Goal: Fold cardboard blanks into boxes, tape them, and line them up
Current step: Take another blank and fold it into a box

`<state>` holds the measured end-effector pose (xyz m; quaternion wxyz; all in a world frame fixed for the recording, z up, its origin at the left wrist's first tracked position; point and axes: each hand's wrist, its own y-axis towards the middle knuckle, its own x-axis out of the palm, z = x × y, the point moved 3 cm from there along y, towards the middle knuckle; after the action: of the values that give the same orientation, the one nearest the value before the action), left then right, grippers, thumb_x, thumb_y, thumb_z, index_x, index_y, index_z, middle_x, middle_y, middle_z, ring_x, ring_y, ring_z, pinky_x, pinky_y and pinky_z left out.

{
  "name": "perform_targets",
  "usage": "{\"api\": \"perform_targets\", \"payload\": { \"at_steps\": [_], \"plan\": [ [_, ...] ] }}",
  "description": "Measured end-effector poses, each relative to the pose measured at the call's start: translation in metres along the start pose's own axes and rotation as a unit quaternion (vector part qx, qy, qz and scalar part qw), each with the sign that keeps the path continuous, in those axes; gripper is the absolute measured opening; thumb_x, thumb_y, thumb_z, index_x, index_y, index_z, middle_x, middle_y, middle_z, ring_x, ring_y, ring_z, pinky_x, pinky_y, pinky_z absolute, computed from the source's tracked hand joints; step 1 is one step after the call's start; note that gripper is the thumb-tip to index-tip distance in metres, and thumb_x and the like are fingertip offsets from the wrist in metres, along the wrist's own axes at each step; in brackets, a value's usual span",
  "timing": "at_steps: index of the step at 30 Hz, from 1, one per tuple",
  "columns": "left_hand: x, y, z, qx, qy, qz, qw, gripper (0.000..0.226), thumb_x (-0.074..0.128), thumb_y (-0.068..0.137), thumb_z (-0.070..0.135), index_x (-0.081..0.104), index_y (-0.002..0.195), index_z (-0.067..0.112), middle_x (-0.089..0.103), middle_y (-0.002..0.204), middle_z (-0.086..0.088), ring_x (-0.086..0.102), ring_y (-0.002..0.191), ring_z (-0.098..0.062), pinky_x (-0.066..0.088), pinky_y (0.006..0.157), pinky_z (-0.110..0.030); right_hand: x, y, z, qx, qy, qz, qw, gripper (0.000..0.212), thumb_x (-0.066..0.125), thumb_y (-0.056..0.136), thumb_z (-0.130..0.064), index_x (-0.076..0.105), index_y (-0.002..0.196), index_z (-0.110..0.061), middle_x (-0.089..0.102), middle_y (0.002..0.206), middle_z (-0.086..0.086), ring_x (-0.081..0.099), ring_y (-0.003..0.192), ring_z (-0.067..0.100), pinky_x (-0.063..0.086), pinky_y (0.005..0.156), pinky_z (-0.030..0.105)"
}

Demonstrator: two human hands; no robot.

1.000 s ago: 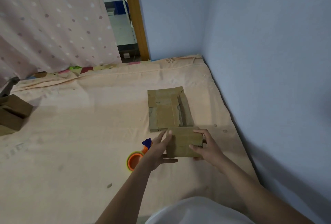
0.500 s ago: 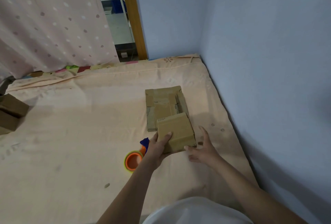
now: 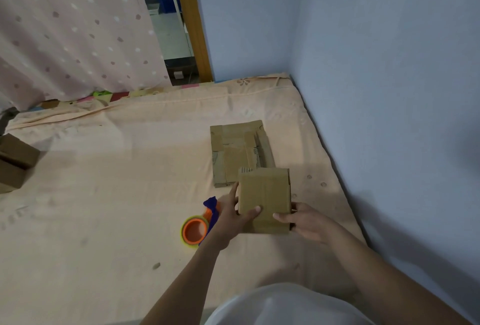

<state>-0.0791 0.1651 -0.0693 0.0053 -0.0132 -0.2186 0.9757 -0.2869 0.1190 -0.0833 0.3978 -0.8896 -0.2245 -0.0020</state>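
A folded brown cardboard box [image 3: 265,194] is held just above the peach bedsheet, its broad face turned up toward me. My left hand [image 3: 231,216] grips its left side, thumb on the top face. My right hand [image 3: 302,222] holds its lower right corner, thumb on top. Behind it a stack of flat cardboard blanks [image 3: 237,149] lies on the sheet. An orange tape roll in a blue-handled dispenser [image 3: 196,229] sits just left of my left hand.
The blue wall [image 3: 389,90] runs close along the right edge of the bed. Folded brown boxes [image 3: 15,162] sit at the far left edge. A dotted curtain [image 3: 65,25] and a wooden door frame [image 3: 192,20] stand behind the bed.
The box was turned over from a low, flat pose to its broad face up. My right hand let go briefly, then took the box's lower right corner again.
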Motion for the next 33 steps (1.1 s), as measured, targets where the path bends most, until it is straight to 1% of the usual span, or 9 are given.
{"api": "perform_targets", "payload": {
  "at_steps": [5,7,10,12,15,21,23,28,33],
  "plan": [
    [-0.013,0.002,-0.010,0.020,0.090,-0.033,0.995,0.099,0.091,0.066,0.023,0.029,0.142,0.039,0.039,0.137,0.011,0.046,0.126,-0.008,0.054,0.082,-0.017,-0.003,-0.001,0.000,-0.045,-0.263,0.061,0.962,0.101,0.092,0.068,-0.020,0.030,0.147,-0.023,0.046,0.140,-0.003,0.053,0.121,0.018,0.052,0.088,0.026],
    [-0.015,0.003,-0.016,0.024,0.109,-0.035,0.993,0.095,0.088,0.070,0.015,0.030,0.140,0.038,0.044,0.134,0.012,0.049,0.123,-0.004,0.054,0.088,-0.020,0.002,0.002,0.002,-0.085,-0.293,0.070,0.950,0.103,0.093,0.063,-0.026,0.029,0.143,-0.027,0.045,0.137,-0.002,0.055,0.119,0.018,0.056,0.091,0.034],
    [-0.019,0.007,-0.022,0.021,0.163,-0.018,0.986,0.099,0.089,0.068,0.020,0.026,0.143,0.036,0.040,0.139,0.011,0.046,0.126,-0.001,0.052,0.095,-0.024,0.008,0.009,0.014,-0.109,-0.226,0.096,0.963,0.088,0.086,0.072,-0.018,0.034,0.143,-0.028,0.048,0.138,0.005,0.057,0.120,0.026,0.053,0.100,0.046],
    [-0.021,0.011,-0.026,0.007,0.207,-0.015,0.978,0.107,0.090,0.066,0.023,0.022,0.148,0.031,0.038,0.145,0.007,0.041,0.134,-0.011,0.051,0.102,-0.032,0.009,0.012,0.023,-0.112,-0.237,0.125,0.957,0.083,0.080,0.081,-0.012,0.033,0.148,-0.027,0.053,0.135,0.001,0.058,0.118,0.022,0.054,0.095,0.032],
    [-0.021,0.012,-0.033,-0.001,0.300,-0.005,0.954,0.105,0.088,0.070,0.020,0.019,0.148,0.027,0.043,0.143,0.002,0.046,0.130,-0.017,0.048,0.099,-0.026,0.010,0.009,0.033,-0.098,-0.275,0.113,0.950,0.071,0.077,0.085,-0.025,0.034,0.142,-0.033,0.056,0.118,-0.011,0.057,0.110,0.014,0.050,0.088,0.025],
    [-0.016,0.010,-0.040,0.014,0.338,0.016,0.941,0.097,0.086,0.070,0.023,0.021,0.141,0.038,0.048,0.128,0.004,0.053,0.106,-0.010,0.054,0.081,-0.024,-0.004,0.007,0.031,-0.038,-0.306,0.062,0.949,0.101,0.089,0.070,-0.028,0.032,0.153,-0.028,0.057,0.137,-0.001,0.056,0.124,0.019,0.050,0.103,0.033],
    [-0.016,0.013,-0.039,0.012,0.354,0.016,0.935,0.098,0.085,0.071,0.022,0.020,0.141,0.040,0.049,0.126,0.000,0.054,0.104,-0.012,0.053,0.081,-0.025,-0.007,0.000,0.021,-0.020,-0.290,0.047,0.956,0.102,0.089,0.072,-0.025,0.031,0.155,-0.024,0.050,0.146,0.001,0.051,0.132,0.020,0.046,0.109,0.038],
    [-0.016,0.023,-0.030,-0.014,0.359,-0.005,0.933,0.097,0.084,0.073,0.009,0.021,0.146,0.020,0.052,0.121,-0.001,0.056,0.108,-0.018,0.054,0.092,-0.035,0.000,-0.017,-0.005,-0.049,-0.284,0.076,0.955,0.102,0.085,0.080,-0.024,0.020,0.158,-0.025,0.040,0.153,-0.002,0.038,0.141,0.018,0.037,0.101,0.026],
    [-0.014,0.027,-0.022,-0.020,0.368,-0.011,0.930,0.094,0.084,0.073,0.009,0.024,0.145,0.017,0.049,0.125,-0.003,0.049,0.105,-0.014,0.052,0.098,-0.036,0.001,0.000,0.003,0.000,-0.262,0.153,0.953,0.109,0.085,0.077,-0.012,0.014,0.159,-0.025,0.034,0.158,0.006,0.042,0.139,0.030,0.046,0.107,0.041]
  ]
}}
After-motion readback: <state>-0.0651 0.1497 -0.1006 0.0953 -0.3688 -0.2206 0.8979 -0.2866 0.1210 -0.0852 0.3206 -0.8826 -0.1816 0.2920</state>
